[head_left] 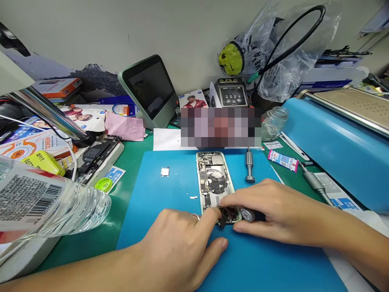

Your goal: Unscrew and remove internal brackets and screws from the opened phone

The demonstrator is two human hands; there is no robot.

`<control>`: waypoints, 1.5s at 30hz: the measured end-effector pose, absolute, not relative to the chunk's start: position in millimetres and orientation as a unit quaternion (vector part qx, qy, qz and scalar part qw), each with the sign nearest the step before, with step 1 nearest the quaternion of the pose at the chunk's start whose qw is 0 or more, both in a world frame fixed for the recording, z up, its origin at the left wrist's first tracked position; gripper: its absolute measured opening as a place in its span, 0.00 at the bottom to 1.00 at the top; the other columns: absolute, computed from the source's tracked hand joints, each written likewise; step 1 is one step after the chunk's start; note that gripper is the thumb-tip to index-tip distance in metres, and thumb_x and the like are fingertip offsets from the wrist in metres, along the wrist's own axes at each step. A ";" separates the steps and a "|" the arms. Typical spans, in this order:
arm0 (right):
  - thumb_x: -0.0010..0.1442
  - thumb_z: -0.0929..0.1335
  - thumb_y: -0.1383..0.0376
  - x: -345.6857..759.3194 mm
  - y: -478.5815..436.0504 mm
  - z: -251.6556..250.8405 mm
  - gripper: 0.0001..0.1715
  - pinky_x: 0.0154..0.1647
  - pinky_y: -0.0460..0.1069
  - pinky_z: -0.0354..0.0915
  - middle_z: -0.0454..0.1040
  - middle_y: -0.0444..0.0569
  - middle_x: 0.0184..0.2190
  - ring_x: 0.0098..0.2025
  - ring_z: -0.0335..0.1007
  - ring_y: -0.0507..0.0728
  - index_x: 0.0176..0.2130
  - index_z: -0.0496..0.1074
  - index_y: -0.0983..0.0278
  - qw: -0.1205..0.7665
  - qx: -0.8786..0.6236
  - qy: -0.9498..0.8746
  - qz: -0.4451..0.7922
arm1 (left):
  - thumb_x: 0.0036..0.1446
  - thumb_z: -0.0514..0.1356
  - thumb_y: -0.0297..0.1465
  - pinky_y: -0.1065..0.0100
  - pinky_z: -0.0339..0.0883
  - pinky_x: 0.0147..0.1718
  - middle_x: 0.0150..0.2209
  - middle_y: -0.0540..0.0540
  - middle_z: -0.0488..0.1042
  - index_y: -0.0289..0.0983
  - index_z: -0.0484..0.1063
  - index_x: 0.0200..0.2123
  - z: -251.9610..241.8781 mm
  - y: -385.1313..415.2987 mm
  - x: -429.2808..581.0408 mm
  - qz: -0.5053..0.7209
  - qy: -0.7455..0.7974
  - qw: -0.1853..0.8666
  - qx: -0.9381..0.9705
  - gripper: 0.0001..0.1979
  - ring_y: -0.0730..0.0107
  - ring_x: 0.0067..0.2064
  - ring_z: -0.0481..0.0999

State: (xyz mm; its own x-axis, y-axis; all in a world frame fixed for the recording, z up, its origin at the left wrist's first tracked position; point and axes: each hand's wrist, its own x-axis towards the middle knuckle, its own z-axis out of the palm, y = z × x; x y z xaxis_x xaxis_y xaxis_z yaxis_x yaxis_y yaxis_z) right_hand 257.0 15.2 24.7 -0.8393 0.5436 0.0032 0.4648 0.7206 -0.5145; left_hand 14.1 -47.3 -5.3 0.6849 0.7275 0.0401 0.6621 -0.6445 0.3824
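Note:
An opened phone [214, 178] with its insides showing lies on a blue mat [170, 190]. My left hand [182, 247] rests on the mat with its index finger pressed against the phone's near end and the thumb stretched out. My right hand [273, 211] is closed round a metal-capped screwdriver [248, 215], its tip at the phone's lower edge by a small dark part [226, 217]. A small metal plate [164, 172] and a tiny loose piece [193, 197] lie on the mat to the left.
A second screwdriver [249, 166] stands on the mat; another tool [314, 182] lies to the right. A clear plastic bottle [45, 202] looms near left, beside another opened phone [97, 156]. A small screen [148, 91], a glass jar [273, 121] and a blue machine [337, 150] stand behind.

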 end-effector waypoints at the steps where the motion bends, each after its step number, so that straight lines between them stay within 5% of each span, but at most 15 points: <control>1: 0.64 0.71 0.63 257.3 15.3 24.9 0.15 0.35 0.47 0.63 0.84 0.42 0.38 0.37 0.80 0.54 0.51 0.76 0.59 0.077 -0.273 -0.925 0.253 | 0.72 0.47 0.37 0.62 0.56 0.19 0.27 0.54 0.76 0.41 0.58 0.51 -5.5 -47.2 14.2 0.098 0.386 0.169 0.902 0.09 0.59 0.23 0.78; 29: 0.67 0.68 0.62 257.5 14.8 20.7 0.08 0.32 0.47 0.61 0.80 0.42 0.31 0.32 0.77 0.52 0.44 0.76 0.61 0.065 -0.261 -0.930 0.248 | 0.74 0.46 0.36 0.62 0.54 0.20 0.27 0.54 0.74 0.40 0.58 0.50 -6.6 -47.5 11.8 0.096 0.380 0.191 0.900 0.08 0.61 0.24 0.76; 34: 0.67 0.69 0.61 256.0 16.9 23.5 0.13 0.35 0.48 0.63 0.83 0.44 0.35 0.33 0.79 0.54 0.50 0.76 0.60 0.072 -0.263 -0.932 0.239 | 0.73 0.46 0.35 0.61 0.55 0.21 0.27 0.54 0.73 0.40 0.58 0.50 -4.9 -47.1 12.4 0.094 0.377 0.205 0.898 0.08 0.62 0.24 0.75; 45: 0.67 0.68 0.63 259.8 16.7 23.7 0.09 0.31 0.46 0.62 0.81 0.43 0.32 0.30 0.77 0.52 0.46 0.77 0.61 0.094 -0.270 -0.928 0.241 | 0.72 0.47 0.34 0.58 0.48 0.21 0.24 0.54 0.67 0.42 0.59 0.36 -8.0 -50.0 10.8 0.097 0.362 0.175 0.910 0.09 0.66 0.22 0.68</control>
